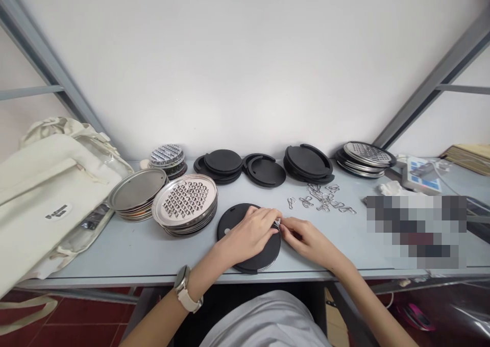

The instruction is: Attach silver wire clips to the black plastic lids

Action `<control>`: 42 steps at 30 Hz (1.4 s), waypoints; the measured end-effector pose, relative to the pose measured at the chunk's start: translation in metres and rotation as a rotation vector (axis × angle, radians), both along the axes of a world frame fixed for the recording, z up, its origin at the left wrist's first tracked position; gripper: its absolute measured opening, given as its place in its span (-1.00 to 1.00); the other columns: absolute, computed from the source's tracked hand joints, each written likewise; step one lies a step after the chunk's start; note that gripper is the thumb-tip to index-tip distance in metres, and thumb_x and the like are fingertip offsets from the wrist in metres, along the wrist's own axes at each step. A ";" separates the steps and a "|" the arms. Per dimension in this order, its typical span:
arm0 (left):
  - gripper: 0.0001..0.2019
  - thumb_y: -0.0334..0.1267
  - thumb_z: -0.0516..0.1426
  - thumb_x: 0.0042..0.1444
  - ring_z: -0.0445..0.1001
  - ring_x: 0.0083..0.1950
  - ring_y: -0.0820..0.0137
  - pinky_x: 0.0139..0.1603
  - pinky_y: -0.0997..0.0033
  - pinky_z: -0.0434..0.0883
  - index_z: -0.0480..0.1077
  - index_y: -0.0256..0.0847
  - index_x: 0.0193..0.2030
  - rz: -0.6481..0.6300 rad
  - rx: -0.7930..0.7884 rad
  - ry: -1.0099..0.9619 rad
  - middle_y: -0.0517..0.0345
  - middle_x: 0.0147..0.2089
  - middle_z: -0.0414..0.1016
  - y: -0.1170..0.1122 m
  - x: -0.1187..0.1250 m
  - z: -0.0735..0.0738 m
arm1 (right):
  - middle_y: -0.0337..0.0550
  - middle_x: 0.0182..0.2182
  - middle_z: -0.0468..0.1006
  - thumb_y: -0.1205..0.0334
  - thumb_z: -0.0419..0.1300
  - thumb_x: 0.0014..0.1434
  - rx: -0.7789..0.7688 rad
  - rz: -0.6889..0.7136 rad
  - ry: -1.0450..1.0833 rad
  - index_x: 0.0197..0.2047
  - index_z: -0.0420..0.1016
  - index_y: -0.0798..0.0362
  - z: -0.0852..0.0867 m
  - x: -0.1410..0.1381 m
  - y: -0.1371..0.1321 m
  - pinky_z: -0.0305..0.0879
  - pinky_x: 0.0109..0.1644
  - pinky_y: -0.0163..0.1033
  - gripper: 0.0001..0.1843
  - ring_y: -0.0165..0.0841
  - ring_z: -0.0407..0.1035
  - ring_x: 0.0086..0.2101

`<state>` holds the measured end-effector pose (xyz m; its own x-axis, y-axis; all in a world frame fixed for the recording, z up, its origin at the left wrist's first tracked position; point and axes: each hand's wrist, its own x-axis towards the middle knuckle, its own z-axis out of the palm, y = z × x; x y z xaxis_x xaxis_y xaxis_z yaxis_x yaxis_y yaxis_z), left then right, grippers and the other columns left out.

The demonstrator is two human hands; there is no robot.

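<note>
A round black plastic disc (234,218) lies near the table's front edge, with a thin silvery rim showing at its lower right. My left hand (254,234) lies across it, fingers curled over its right side and thumb bent in towards them. At that edge is a small shiny metal clip (277,223), mostly covered by fingertips. My right hand (302,239) pinches the clip from the right, thumb against index finger. Just behind it several loose wire clips (325,199) are scattered. To the left stands a stack of round metal grater plates (186,201).
Plain metal discs (138,189) are stacked at left, beside a cream bag (57,199). Smaller grater plates (166,155), black discs (223,160), black holders (308,162) and more graters (367,153) line the back. A white-and-blue box (423,176) sits at right.
</note>
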<state>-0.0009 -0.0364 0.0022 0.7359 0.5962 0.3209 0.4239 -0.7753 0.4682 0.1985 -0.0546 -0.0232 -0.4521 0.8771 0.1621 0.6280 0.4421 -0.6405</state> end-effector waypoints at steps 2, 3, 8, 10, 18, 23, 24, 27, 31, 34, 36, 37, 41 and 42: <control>-0.82 -0.40 -0.02 0.29 0.37 0.04 0.30 0.08 0.27 0.24 0.20 -0.19 0.02 0.002 -0.003 0.001 0.06 0.01 0.41 0.000 0.000 0.000 | -0.27 -0.50 0.33 0.24 -0.09 0.33 -0.003 0.006 -0.002 -0.40 0.26 0.06 0.000 0.000 0.000 0.10 -0.37 -0.33 -0.73 -0.42 0.17 -0.48; -0.81 -0.40 -0.02 0.30 0.37 0.04 0.30 0.07 0.27 0.24 0.20 -0.19 0.02 0.003 -0.005 0.000 0.06 0.02 0.41 0.000 0.000 0.000 | -0.28 -0.51 0.31 0.23 -0.09 0.33 -0.005 0.008 -0.004 -0.41 0.24 0.06 0.000 0.000 0.000 0.09 -0.38 -0.33 -0.73 -0.42 0.16 -0.48; -0.80 -0.41 -0.03 0.30 0.36 0.07 0.30 0.10 0.26 0.23 0.20 -0.18 0.03 -0.008 -0.018 -0.006 0.05 0.03 0.41 -0.001 0.000 0.001 | -0.33 -0.55 0.20 0.21 -0.04 0.30 -0.011 -0.007 -0.024 -0.46 0.12 0.04 -0.004 0.002 0.000 0.03 -0.42 -0.34 -0.72 -0.45 0.08 -0.52; -0.81 -0.40 -0.03 0.30 0.37 0.06 0.30 0.09 0.26 0.24 0.20 -0.18 0.03 -0.004 -0.017 -0.004 0.05 0.02 0.41 -0.001 0.000 0.001 | -0.34 -0.55 0.19 0.19 -0.03 0.30 -0.012 -0.012 -0.031 -0.48 0.10 0.04 -0.005 0.003 0.000 0.03 -0.43 -0.34 -0.70 -0.45 0.08 -0.52; -0.81 -0.41 -0.03 0.29 0.37 0.06 0.30 0.09 0.26 0.25 0.21 -0.19 0.02 -0.005 -0.019 -0.002 0.05 0.02 0.41 -0.001 0.000 0.001 | -0.34 -0.56 0.20 0.16 -0.02 0.30 -0.024 -0.029 -0.032 -0.50 0.11 0.04 -0.006 0.002 0.001 0.03 -0.44 -0.34 -0.67 -0.46 0.08 -0.52; -0.81 -0.40 -0.04 0.30 0.37 0.06 0.29 0.10 0.24 0.25 0.21 -0.18 0.02 -0.003 -0.033 0.001 0.05 0.02 0.40 -0.001 0.000 0.001 | -0.32 -0.57 0.20 0.15 -0.03 0.30 -0.009 -0.033 -0.032 -0.52 0.12 0.05 -0.005 0.001 0.001 0.04 -0.44 -0.33 -0.65 -0.46 0.08 -0.52; -0.81 -0.40 -0.04 0.30 0.37 0.05 0.29 0.09 0.24 0.25 0.21 -0.18 0.02 -0.002 -0.033 0.002 0.05 0.02 0.40 -0.001 0.000 0.001 | -0.32 -0.57 0.20 0.14 -0.03 0.30 -0.005 -0.034 -0.035 -0.52 0.12 0.05 -0.005 0.001 0.001 0.04 -0.44 -0.33 -0.64 -0.45 0.08 -0.52; -0.81 -0.41 -0.04 0.30 0.36 0.05 0.30 0.09 0.25 0.25 0.21 -0.18 0.02 -0.002 -0.034 0.004 0.05 0.01 0.40 -0.001 0.000 0.001 | -0.31 -0.57 0.20 0.13 -0.04 0.31 0.007 -0.040 -0.041 -0.53 0.13 0.04 -0.005 0.001 0.001 0.05 -0.45 -0.33 -0.62 -0.45 0.09 -0.53; -0.81 -0.42 -0.04 0.30 0.36 0.06 0.32 0.11 0.27 0.23 0.20 -0.18 0.02 -0.004 -0.036 0.000 0.07 0.02 0.40 -0.001 0.000 0.001 | -0.31 -0.58 0.21 0.13 -0.04 0.31 0.017 -0.042 -0.046 -0.55 0.11 0.04 -0.005 0.001 0.001 0.06 -0.44 -0.33 -0.61 -0.44 0.11 -0.53; -0.80 -0.41 -0.05 0.30 0.36 0.07 0.31 0.11 0.27 0.23 0.20 -0.18 0.03 -0.003 -0.037 0.006 0.06 0.03 0.40 -0.001 0.000 0.002 | -0.31 -0.57 0.21 0.14 -0.05 0.31 0.017 -0.040 -0.054 -0.55 0.10 0.03 -0.005 0.001 0.001 0.07 -0.42 -0.33 -0.61 -0.44 0.12 -0.52; -0.80 -0.41 -0.05 0.30 0.35 0.07 0.31 0.12 0.26 0.23 0.20 -0.19 0.04 0.001 -0.034 0.011 0.06 0.03 0.40 -0.002 0.000 0.003 | -0.31 -0.57 0.21 0.14 -0.05 0.32 0.013 -0.038 -0.063 -0.54 0.10 0.03 -0.005 0.001 0.001 0.06 -0.42 -0.33 -0.62 -0.44 0.12 -0.52; -0.80 -0.41 -0.04 0.30 0.35 0.06 0.30 0.12 0.26 0.23 0.20 -0.19 0.04 0.003 -0.031 0.014 0.06 0.03 0.40 -0.002 -0.001 0.003 | -0.31 -0.56 0.21 0.13 -0.06 0.32 0.012 -0.037 -0.067 -0.53 0.10 0.04 -0.006 0.001 0.001 0.06 -0.42 -0.33 -0.62 -0.44 0.11 -0.52; -0.81 -0.40 -0.04 0.31 0.36 0.06 0.29 0.11 0.26 0.24 0.21 -0.19 0.03 0.010 -0.030 0.024 0.05 0.02 0.40 -0.002 0.000 0.003 | -0.29 -0.56 0.24 0.13 -0.06 0.33 0.021 -0.038 -0.073 -0.53 0.15 0.04 -0.007 0.001 0.001 0.07 -0.42 -0.33 -0.61 -0.44 0.12 -0.52; -0.81 -0.40 -0.05 0.31 0.36 0.06 0.29 0.11 0.25 0.23 0.21 -0.19 0.03 0.009 -0.033 0.024 0.05 0.02 0.40 -0.002 0.000 0.003 | -0.29 -0.56 0.24 0.13 -0.05 0.32 0.023 -0.039 -0.068 -0.53 0.15 0.05 -0.007 0.001 0.001 0.07 -0.42 -0.32 -0.61 -0.44 0.12 -0.52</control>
<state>-0.0013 -0.0386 0.0055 0.7380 0.6126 0.2830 0.4419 -0.7557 0.4833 0.1997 -0.0537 -0.0302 -0.4288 0.8905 0.1525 0.6868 0.4309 -0.5853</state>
